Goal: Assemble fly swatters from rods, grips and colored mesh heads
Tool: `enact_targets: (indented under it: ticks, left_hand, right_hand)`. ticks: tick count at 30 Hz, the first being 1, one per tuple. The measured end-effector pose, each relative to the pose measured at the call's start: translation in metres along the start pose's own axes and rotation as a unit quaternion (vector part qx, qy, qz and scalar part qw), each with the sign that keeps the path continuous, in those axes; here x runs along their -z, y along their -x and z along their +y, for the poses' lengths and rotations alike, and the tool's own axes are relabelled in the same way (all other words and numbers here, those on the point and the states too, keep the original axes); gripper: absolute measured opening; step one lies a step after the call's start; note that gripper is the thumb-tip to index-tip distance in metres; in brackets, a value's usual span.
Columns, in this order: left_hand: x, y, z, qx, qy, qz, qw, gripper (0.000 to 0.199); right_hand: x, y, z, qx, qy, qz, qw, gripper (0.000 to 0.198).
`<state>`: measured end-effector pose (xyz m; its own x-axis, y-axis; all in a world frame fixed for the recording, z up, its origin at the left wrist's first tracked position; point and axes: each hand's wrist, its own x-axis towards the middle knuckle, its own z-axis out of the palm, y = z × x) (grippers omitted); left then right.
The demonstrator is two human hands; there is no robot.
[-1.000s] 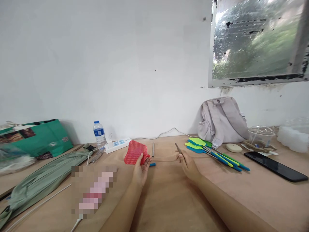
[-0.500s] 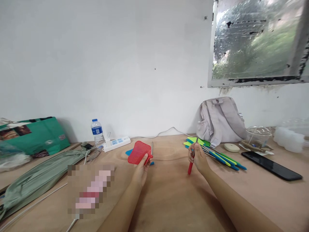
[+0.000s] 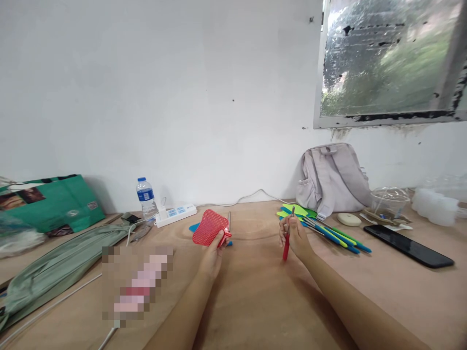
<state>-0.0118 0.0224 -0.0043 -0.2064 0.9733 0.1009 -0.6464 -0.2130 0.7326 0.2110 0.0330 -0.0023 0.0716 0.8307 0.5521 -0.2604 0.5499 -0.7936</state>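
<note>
In my left hand (image 3: pixel 213 256) is a red mesh fly swatter head (image 3: pixel 207 228), gripped by its short socket with thumb and fingers. My right hand (image 3: pixel 299 239) pinches a fly swatter handle (image 3: pixel 286 247) with a red grip pointing down and a metal rod tip above the fingers. The two red pieces are apart. Partly hidden behind the swatter head lies a blue fly swatter (image 3: pixel 194 227) with a metal rod. Just beyond my right hand rests a pile of green, yellow and blue fly swatters (image 3: pixel 330 235).
On the wooden table are a smartphone (image 3: pixel 408 246), a white rounded case (image 3: pixel 349 219), a plastic bowl (image 3: pixel 389 200) and a grey backpack (image 3: pixel 332 180). To the left stand a power strip (image 3: pixel 175 215), a water bottle (image 3: pixel 146 198), a green bag (image 3: pixel 60 206) and a folded cloth bag (image 3: pixel 65 267).
My right hand has shifted slightly left, its fingers have loosened and the rod tip has tilted. The left hand keeps the swatter head almost in place.
</note>
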Motion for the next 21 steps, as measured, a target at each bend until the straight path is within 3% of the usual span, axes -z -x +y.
enact_targets:
  ticks: [10, 14, 16, 19, 21]
  left_hand:
    - [-0.002, 0.003, 0.002, -0.009, 0.009, -0.006, 1.0, 0.015]
    - [-0.002, 0.004, 0.003, -0.018, 0.004, -0.022, 1.0, 0.019]
    - [-0.003, 0.004, 0.004, -0.014, 0.0, -0.021, 1.0, 0.021]
    - [-0.004, 0.005, 0.004, -0.008, -0.002, -0.014, 1.0, 0.023]
    - [-0.005, 0.005, 0.003, -0.008, -0.001, -0.007, 1.0, 0.024]
  right_hand:
    - [-0.002, 0.003, 0.007, -0.003, 0.015, -0.008, 1.0, 0.038]
    - [0.003, 0.009, 0.014, -0.064, 0.111, -0.046, 0.991, 0.037]
    - [0.002, 0.013, 0.013, -0.06, 0.207, -0.113, 0.97, 0.037]
    - [-0.005, 0.017, 0.003, 0.018, 0.342, -0.216, 0.914, 0.037]
    - [-0.011, 0.019, -0.005, 0.047, 0.396, -0.251, 0.882, 0.037]
